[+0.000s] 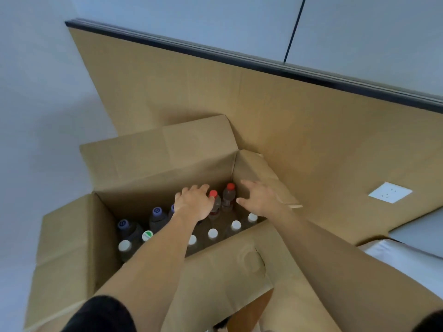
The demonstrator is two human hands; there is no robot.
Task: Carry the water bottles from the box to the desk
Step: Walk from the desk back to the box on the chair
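No readable words or brand names, purple bottle caps (157,211) carrying a pale swirl mark too blurred to read, one white cap (147,235) with a green mark, illegible

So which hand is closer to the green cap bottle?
The left. The left hand reaches over the bottles, up and right of the green-capped bottle. The right hand is farther right, near the box far corner.

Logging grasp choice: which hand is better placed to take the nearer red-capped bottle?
Left, probably. The left hand has its fingers by the nearer red-capped bottle; the right hand hovers open beyond the farther one.
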